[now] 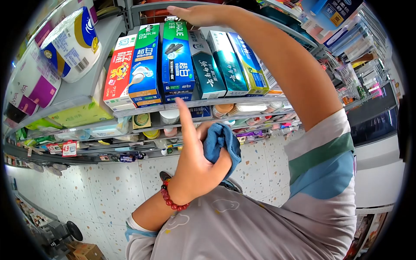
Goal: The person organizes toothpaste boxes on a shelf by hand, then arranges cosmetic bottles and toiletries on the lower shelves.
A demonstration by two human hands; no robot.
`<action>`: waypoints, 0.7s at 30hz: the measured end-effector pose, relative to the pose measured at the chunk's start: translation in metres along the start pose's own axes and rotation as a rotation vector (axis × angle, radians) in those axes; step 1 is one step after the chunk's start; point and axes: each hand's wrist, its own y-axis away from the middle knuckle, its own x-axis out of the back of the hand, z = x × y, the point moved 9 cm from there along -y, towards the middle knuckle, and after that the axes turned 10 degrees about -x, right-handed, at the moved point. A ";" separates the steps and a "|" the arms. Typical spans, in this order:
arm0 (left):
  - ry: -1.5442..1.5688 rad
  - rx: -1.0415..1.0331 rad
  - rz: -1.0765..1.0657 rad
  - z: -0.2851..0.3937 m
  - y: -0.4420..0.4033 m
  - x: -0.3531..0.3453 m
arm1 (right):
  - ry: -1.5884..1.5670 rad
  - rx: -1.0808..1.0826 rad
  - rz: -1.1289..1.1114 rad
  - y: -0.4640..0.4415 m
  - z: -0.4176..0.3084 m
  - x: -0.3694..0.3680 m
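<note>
My left hand [197, 158], with a red bead bracelet at its wrist, is closed around a crumpled blue cloth [220, 145]; its index finger points up toward the shelf edge. Beyond it, toothpaste boxes stand in rows on the shelf: a red one [118, 73], a blue and green one [177, 58] and a teal one [229, 65]. My right hand [197, 16] reaches over to the back of the blue and green box, at its far end. Its fingers are stretched out and partly hidden behind the boxes.
Paper rolls [76, 47] stand on the shelf at the left. Lower shelves [108, 130] hold jars and packets, with price tags [69, 148] along an edge. Hanging packs [331, 17] are at the upper right. A cardboard box [86, 251] sits on the floor.
</note>
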 end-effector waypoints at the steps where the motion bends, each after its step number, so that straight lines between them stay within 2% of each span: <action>1: 0.012 0.009 -0.054 -0.004 0.003 -0.007 | -0.047 -0.034 -0.020 -0.005 0.013 0.001; 3: 0.113 0.096 -0.125 -0.009 0.008 -0.022 | -0.094 -0.067 -0.042 0.006 0.028 0.012; 5: 0.072 0.104 -0.153 -0.016 0.008 -0.028 | 0.202 -0.044 -0.146 0.051 0.018 0.024; 6: 0.032 0.112 -0.185 -0.022 0.008 -0.030 | 0.202 -0.044 -0.147 0.059 0.019 0.026; 8: -0.028 0.095 -0.208 -0.024 0.002 -0.031 | 0.439 0.057 -0.149 0.073 0.014 0.023; 11: 0.030 0.143 -0.195 -0.026 -0.003 -0.036 | 0.439 0.040 -0.112 0.081 0.017 0.025; 21: -0.031 0.064 -0.115 -0.028 -0.003 -0.031 | 0.355 0.044 -0.013 0.075 0.024 0.020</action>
